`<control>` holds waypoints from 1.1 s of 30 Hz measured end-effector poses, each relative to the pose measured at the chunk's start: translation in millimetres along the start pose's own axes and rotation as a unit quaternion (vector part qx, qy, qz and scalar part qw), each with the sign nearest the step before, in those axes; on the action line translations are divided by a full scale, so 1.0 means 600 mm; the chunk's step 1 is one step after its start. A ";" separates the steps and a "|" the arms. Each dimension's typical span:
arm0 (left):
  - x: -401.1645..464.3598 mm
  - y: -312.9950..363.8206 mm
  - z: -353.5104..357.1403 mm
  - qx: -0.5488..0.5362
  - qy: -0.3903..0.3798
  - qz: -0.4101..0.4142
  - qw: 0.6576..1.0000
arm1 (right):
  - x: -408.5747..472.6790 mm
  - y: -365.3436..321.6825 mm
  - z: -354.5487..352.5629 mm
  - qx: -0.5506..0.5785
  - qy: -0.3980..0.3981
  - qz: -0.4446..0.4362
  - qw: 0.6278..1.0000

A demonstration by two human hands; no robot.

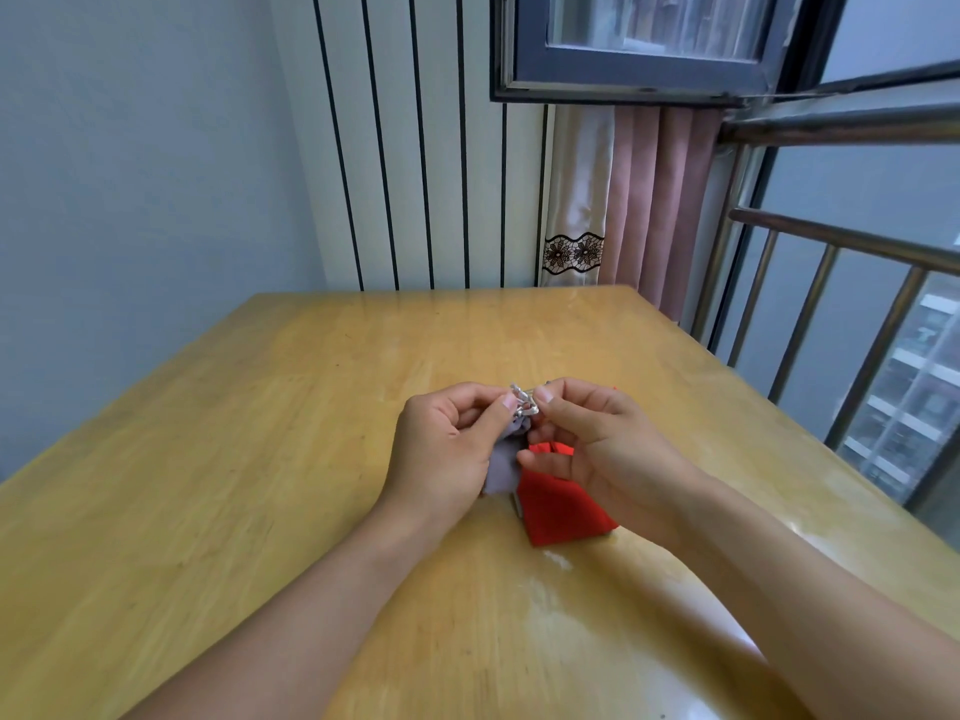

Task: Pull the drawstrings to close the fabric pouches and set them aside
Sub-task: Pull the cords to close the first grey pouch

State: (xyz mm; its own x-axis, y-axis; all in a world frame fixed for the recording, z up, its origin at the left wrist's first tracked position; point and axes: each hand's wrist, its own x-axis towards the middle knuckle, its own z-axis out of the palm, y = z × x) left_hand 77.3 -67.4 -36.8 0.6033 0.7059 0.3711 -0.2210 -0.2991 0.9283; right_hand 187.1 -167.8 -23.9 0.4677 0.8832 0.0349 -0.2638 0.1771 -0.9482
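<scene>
A small grey fabric pouch (503, 467) hangs between my hands above the wooden table (260, 459). My left hand (447, 449) wraps around its body and pinches its gathered top. My right hand (587, 439) pinches the silver drawstring (522, 400) at the pouch's mouth, thumb against thumb. A red fabric pouch (558, 511) lies flat on the table just below my right hand, its upper part hidden by my fingers.
Pink and cream curtains (623, 200) hang behind the table's far edge. A metal railing (831, 314) and a window run along the right side. A striped wall panel (415, 148) stands at the back.
</scene>
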 end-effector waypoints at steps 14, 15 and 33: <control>0.009 0.002 0.006 -0.122 0.064 -0.083 0.987 | 0.010 0.003 -0.002 -0.093 0.037 -0.092 0.991; 0.010 0.004 0.009 -0.137 0.072 -0.083 0.984 | 0.011 0.003 -0.001 -0.097 0.042 -0.096 0.990; 0.071 -0.037 -0.121 0.262 0.151 -0.072 0.950 | 0.040 0.007 -0.084 -0.537 0.164 -0.115 0.819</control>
State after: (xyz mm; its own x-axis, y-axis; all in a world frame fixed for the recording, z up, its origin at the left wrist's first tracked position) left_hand 52.3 15.6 -39.7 0.3329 0.8922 0.3053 0.3063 -0.4085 0.8598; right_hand 239.7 -167.7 -43.2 0.6494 0.6840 0.3322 0.6752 -0.3177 -0.6657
